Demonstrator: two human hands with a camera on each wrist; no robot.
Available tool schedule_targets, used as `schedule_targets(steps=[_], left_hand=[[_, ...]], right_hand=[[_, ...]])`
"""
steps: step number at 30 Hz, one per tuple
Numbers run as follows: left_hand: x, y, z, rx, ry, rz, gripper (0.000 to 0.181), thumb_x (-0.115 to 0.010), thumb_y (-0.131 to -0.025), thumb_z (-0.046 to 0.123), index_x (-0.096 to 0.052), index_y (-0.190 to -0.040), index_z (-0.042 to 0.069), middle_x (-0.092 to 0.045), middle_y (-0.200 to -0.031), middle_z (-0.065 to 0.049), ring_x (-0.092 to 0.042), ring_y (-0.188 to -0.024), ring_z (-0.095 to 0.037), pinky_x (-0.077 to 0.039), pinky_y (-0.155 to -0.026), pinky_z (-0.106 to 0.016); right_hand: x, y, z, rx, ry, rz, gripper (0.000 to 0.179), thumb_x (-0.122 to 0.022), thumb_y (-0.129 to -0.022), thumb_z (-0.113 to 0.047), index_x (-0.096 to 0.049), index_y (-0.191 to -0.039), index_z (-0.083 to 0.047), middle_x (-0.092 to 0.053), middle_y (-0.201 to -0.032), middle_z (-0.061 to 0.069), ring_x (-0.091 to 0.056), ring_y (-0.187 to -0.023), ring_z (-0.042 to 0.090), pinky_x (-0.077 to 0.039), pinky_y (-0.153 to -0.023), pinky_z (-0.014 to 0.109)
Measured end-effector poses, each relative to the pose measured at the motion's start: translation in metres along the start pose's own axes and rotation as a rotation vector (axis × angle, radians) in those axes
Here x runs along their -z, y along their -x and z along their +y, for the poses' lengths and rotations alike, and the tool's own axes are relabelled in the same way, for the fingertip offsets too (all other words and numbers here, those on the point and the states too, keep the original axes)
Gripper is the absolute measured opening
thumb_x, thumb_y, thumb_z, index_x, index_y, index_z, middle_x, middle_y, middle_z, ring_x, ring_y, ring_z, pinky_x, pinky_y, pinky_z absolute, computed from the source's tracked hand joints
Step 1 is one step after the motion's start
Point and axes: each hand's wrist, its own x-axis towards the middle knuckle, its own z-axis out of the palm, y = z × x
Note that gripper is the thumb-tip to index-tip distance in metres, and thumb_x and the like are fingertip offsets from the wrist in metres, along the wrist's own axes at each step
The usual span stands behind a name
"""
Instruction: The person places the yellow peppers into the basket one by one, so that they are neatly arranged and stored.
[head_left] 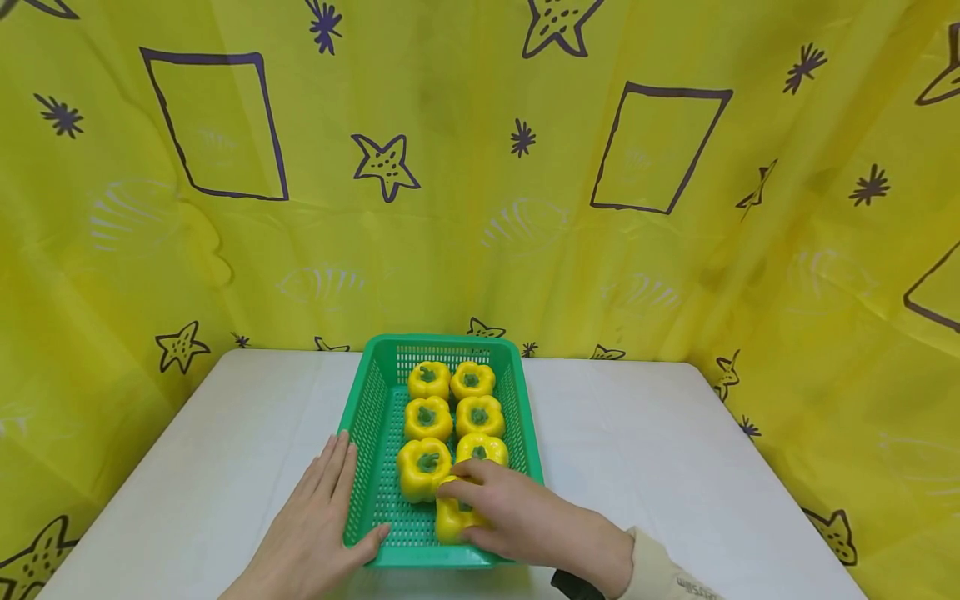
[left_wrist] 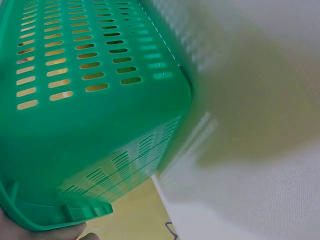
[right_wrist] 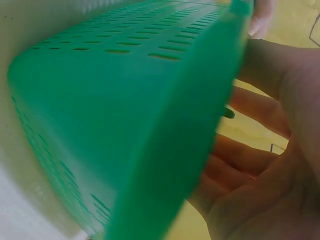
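Note:
A green slotted plastic basket (head_left: 534,442) stands on the white table with several yellow bell peppers inside, stems up, in two columns. In the near right corner of the basket, my right hand (head_left: 525,512) curls its fingers and thumb round one bell pepper (head_left: 448,523). Another bell pepper (head_left: 424,471) lies just to the left of it. My left hand (head_left: 315,508) lies along the basket's left side, fingers straight against it and thumb at the near rim. The right wrist view shows the right hand's fingers (right_wrist: 245,152) reaching over the rim, the gripped pepper hidden behind the basket wall.
Inside the basket, the left strip of its slotted floor (head_left: 386,458) is bare. White cloth covers the table (head_left: 622,450) around it. A yellow patterned curtain (head_left: 450,250) hangs behind and at both sides.

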Motion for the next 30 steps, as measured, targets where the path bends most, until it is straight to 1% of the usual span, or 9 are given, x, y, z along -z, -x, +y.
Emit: schedule_targets(steps=[5,7,9,12,15,16,23,26,30], left_hand=[[0.000,0.000,0.001,0.010,0.017,-0.029,0.100,-0.064,-0.085,0.061,-0.033,-0.151,-0.007,-0.025,-0.162,-0.022,-0.027,-0.149,-0.038,0.021,-0.109,-0.008],[0.000,0.000,0.001,0.006,0.014,-0.024,0.099,-0.063,-0.085,0.061,-0.033,-0.151,-0.006,-0.026,-0.162,-0.022,-0.027,-0.149,-0.038,0.017,-0.116,-0.014],[0.000,0.000,0.000,0.003,0.016,-0.021,0.099,-0.063,-0.085,0.062,-0.032,-0.151,-0.006,-0.025,-0.162,-0.021,-0.027,-0.149,-0.038,0.009,-0.123,-0.023],[0.000,0.000,-0.001,-0.004,0.012,-0.010,0.100,-0.062,-0.086,0.063,-0.032,-0.151,-0.006,-0.025,-0.162,-0.022,-0.027,-0.149,-0.038,-0.017,-0.125,-0.043],[0.001,0.001,-0.004,0.004,0.030,-0.027,0.101,-0.062,-0.085,0.063,-0.030,-0.152,-0.006,-0.022,-0.163,-0.022,-0.025,-0.150,-0.039,-0.024,-0.121,-0.051],[0.002,0.002,-0.005,0.004,0.031,-0.030,0.102,-0.063,-0.085,0.064,-0.031,-0.152,-0.006,-0.023,-0.163,-0.022,-0.024,-0.150,-0.039,-0.029,-0.116,-0.054],[0.014,-0.001,-0.011,0.033,0.107,-0.098,0.102,-0.062,-0.085,0.066,-0.031,-0.152,-0.006,-0.025,-0.162,-0.022,-0.023,-0.150,-0.041,-0.020,-0.116,-0.064],[0.022,-0.004,-0.015,0.043,0.129,-0.104,0.102,-0.059,-0.088,0.066,-0.028,-0.153,-0.005,-0.025,-0.162,-0.022,-0.021,-0.150,-0.042,-0.011,-0.120,-0.062],[0.032,-0.011,-0.024,0.048,0.099,-0.087,0.101,-0.053,-0.091,0.067,-0.019,-0.156,-0.003,-0.019,-0.164,-0.022,-0.015,-0.151,-0.043,0.000,-0.123,-0.058]], right_hand=[[-0.003,0.002,0.002,0.028,0.020,-0.010,0.042,-0.073,-0.090,-0.029,-0.063,-0.128,-0.016,-0.062,-0.128,0.005,-0.061,-0.112,0.014,-0.053,-0.095,0.025],[-0.005,0.003,0.003,0.059,0.040,-0.001,0.039,-0.071,-0.091,-0.029,-0.064,-0.128,-0.017,-0.062,-0.129,0.005,-0.060,-0.114,0.015,-0.051,-0.098,0.026],[-0.007,0.003,0.003,0.089,0.072,0.009,0.036,-0.068,-0.093,-0.028,-0.065,-0.128,-0.018,-0.062,-0.130,0.005,-0.058,-0.116,0.017,-0.050,-0.101,0.028],[-0.009,0.005,0.004,0.102,0.086,0.009,0.032,-0.062,-0.097,-0.026,-0.065,-0.129,-0.021,-0.060,-0.134,0.006,-0.056,-0.122,0.020,-0.048,-0.105,0.032],[-0.011,0.007,0.005,0.096,0.072,0.012,0.031,-0.059,-0.100,-0.024,-0.064,-0.130,-0.022,-0.058,-0.139,0.008,-0.054,-0.128,0.023,-0.047,-0.108,0.035],[-0.010,0.009,0.005,0.082,0.055,0.013,0.031,-0.058,-0.100,-0.023,-0.064,-0.131,-0.022,-0.056,-0.141,0.009,-0.053,-0.129,0.024,-0.047,-0.108,0.036],[0.004,0.030,0.016,-0.140,-0.086,0.065,0.038,-0.056,-0.101,-0.029,-0.057,-0.139,-0.024,-0.046,-0.152,0.009,-0.050,-0.135,0.027,-0.049,-0.105,0.045],[0.013,0.044,0.029,-0.238,-0.096,0.164,0.039,-0.058,-0.100,-0.029,-0.057,-0.139,-0.021,-0.046,-0.151,0.010,-0.050,-0.134,0.030,-0.049,-0.103,0.050],[0.025,0.068,0.054,-0.388,-0.017,0.296,0.047,-0.065,-0.096,-0.029,-0.056,-0.140,-0.014,-0.046,-0.150,0.015,-0.048,-0.135,0.036,-0.045,-0.104,0.057]])
